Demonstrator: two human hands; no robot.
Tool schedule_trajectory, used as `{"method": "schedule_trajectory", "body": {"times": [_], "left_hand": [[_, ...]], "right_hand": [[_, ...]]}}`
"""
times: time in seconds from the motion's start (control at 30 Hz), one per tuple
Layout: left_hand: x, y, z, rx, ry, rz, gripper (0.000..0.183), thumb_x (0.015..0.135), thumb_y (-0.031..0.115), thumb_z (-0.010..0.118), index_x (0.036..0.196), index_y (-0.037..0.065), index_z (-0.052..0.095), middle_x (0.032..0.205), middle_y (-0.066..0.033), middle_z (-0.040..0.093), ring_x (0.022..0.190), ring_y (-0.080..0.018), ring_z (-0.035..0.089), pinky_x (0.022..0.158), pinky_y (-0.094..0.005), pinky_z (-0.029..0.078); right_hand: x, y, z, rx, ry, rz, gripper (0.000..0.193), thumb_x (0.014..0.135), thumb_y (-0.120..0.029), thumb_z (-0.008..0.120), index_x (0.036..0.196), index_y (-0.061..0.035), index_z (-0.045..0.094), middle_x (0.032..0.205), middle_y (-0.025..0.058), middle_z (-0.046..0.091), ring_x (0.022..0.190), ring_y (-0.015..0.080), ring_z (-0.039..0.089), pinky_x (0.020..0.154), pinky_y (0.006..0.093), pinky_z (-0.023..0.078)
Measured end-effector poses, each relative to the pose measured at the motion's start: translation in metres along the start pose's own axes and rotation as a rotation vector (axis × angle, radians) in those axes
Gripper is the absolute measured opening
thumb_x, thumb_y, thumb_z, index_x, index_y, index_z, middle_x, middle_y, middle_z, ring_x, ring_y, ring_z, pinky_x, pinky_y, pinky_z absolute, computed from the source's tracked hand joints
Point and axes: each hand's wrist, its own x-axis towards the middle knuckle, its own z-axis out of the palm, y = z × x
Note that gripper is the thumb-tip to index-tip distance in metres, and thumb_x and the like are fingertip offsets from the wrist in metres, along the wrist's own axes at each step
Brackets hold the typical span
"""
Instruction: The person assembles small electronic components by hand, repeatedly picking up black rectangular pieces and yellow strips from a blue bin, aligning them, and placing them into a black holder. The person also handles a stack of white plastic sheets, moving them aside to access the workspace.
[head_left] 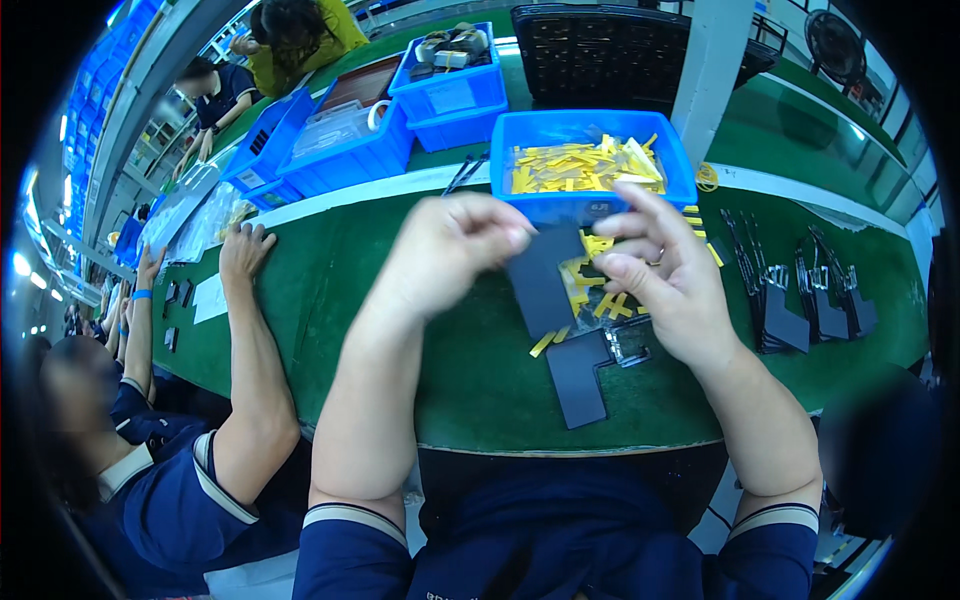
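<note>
My left hand (440, 250) is raised over the green bench, thumb and forefinger pinched together; anything between them is too small to make out. Facing it, my right hand (665, 265) has its fingers apart and curved, with nothing visible in them. Between and below the hands lies a dark grey flat panel (540, 285). Beside it, partly behind my right hand, are loose yellow strips (618, 305) on a clear plastic bag. Closer to me, a dark grey L-shaped part (577, 385) with a thin black frame at its right side rests on the bench.
Behind my hands stands a blue bin (505, 180) of yellow strips. Several dark L-shaped parts (785, 322) lie in groups at the right. More blue bins (350, 150) stand at the back left. A co-worker's arm (255, 345) rests on the bench at my left.
</note>
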Motion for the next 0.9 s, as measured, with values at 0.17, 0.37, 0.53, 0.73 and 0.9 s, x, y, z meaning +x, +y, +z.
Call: {"method": "schedule_trajectory", "body": {"times": [0.17, 0.37, 0.53, 0.73, 0.9], "left_hand": [[0.015, -0.043, -0.097, 0.080, 0.530, -0.167, 0.010, 0.084, 0.011, 0.060, 0.086, 0.002, 0.063, 0.073, 0.0001, 0.060, 0.061, -0.0074, 0.051, 0.058, -0.0207, 0.043], [0.010, -0.098, -0.160, 0.407, 0.819, -0.472, 0.015, 0.075, 0.015, 0.060, 0.078, 0.001, 0.066, 0.070, -0.0121, 0.064, 0.065, -0.0200, 0.062, 0.061, -0.0318, 0.049], [0.016, -0.066, -0.124, 1.063, 0.762, -0.444, 0.043, 0.075, 0.033, 0.064, 0.106, 0.003, 0.063, 0.108, -0.0187, 0.061, 0.101, -0.0325, 0.058, 0.087, -0.0415, 0.046], [0.014, -0.004, -0.032, 1.152, 0.164, -0.354, 0.077, 0.061, 0.055, 0.072, 0.105, -0.006, 0.059, 0.104, -0.0231, 0.061, 0.099, -0.0333, 0.059, 0.088, -0.0388, 0.045], [0.015, -0.018, -0.031, 1.227, 0.238, -0.259, 0.069, 0.060, 0.051, 0.075, 0.098, -0.005, 0.061, 0.093, -0.0207, 0.062, 0.094, -0.0328, 0.060, 0.085, -0.0399, 0.046]], "right_hand": [[0.009, 0.006, -0.013, -0.260, -0.093, -0.043, 0.040, 0.080, -0.010, 0.065, 0.117, 0.0005, 0.053, 0.106, 0.0117, 0.055, 0.092, 0.0170, 0.058, 0.079, 0.0282, 0.049], [0.009, 0.005, -0.010, -0.316, -0.145, -0.035, 0.031, 0.078, -0.005, 0.063, 0.108, 0.0013, 0.059, 0.104, 0.0105, 0.056, 0.088, 0.0159, 0.060, 0.078, 0.0268, 0.049], [0.005, 0.000, -0.008, -0.434, -0.157, -0.049, 0.031, 0.076, -0.005, 0.064, 0.106, 0.0008, 0.060, 0.103, 0.0098, 0.056, 0.087, 0.0162, 0.060, 0.078, 0.0270, 0.050], [0.005, 0.004, -0.006, -0.517, -0.223, -0.145, 0.029, 0.076, -0.005, 0.064, 0.104, 0.0012, 0.060, 0.099, 0.0103, 0.057, 0.085, 0.0175, 0.059, 0.076, 0.0283, 0.050], [0.003, 0.000, -0.004, -0.615, -0.223, -0.214, 0.028, 0.075, -0.005, 0.064, 0.102, 0.0007, 0.061, 0.098, 0.0121, 0.059, 0.081, 0.0206, 0.061, 0.073, 0.0307, 0.050]]}}
